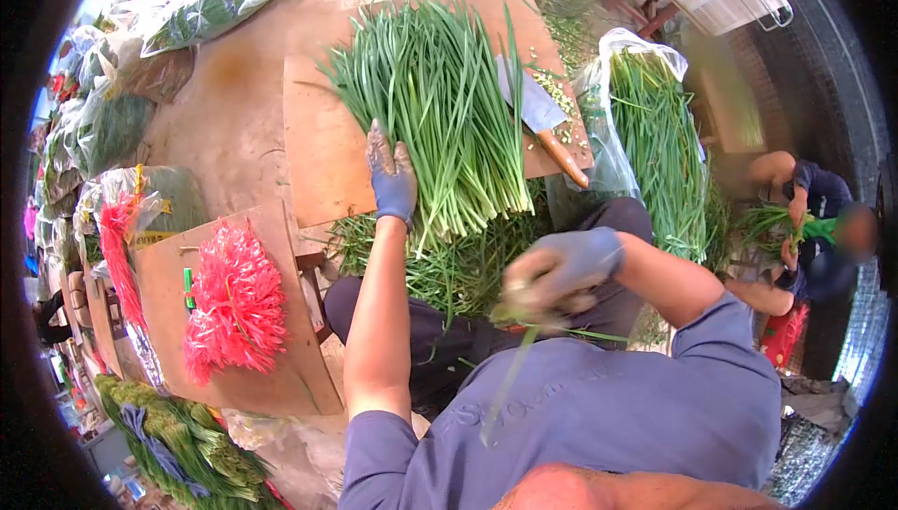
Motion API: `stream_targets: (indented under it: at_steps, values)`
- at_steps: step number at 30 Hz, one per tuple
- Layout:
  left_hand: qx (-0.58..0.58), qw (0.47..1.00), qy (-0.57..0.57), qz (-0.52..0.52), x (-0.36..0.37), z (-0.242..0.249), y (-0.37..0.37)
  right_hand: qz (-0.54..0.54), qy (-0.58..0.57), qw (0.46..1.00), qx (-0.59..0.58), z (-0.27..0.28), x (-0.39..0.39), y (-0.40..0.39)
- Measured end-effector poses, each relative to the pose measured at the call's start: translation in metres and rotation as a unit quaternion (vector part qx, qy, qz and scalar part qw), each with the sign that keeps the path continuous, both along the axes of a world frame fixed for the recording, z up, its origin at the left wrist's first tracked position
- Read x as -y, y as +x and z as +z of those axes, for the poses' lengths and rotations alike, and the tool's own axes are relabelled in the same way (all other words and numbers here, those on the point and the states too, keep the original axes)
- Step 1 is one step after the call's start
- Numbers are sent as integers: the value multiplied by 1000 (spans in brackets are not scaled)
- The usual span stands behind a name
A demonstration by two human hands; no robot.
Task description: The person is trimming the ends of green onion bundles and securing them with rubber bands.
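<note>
A thick pile of garlic chives [435, 108] lies on a brown board in front of me, its pale cut ends toward my lap. My left hand [391, 173], in a dirty blue-grey glove, rests with fingers stretched along the pile's left edge. Over my lap, my right hand [561, 271], gloved too, is smeared by motion with its fingers bent. Loose green leaves [524, 323] blur just beneath it; whether it grips any, I cannot tell. On the board's right side lies a cleaver [538, 112] with a wooden handle, beside small chopped bits [558, 94].
Pink plastic ties [236, 309] cover a second board [309, 379] at left. An open bag of chives [655, 136] stands at right. Leaf scraps [449, 276] heap below the board. Another person [823, 192] handles greens at far right. Filled bags [220, 5] line the left.
</note>
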State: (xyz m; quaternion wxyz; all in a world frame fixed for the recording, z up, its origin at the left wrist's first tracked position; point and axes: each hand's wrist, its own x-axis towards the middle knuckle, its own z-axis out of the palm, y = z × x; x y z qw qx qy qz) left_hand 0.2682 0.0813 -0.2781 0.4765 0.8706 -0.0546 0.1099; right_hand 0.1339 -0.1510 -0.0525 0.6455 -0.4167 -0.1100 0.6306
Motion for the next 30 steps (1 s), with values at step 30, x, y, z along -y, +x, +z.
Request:
stream_targets:
  at_steps: [30]
  values:
    - [130,990,4,60,1,12,-3,-349,-396,585,616,-152,-49,237]
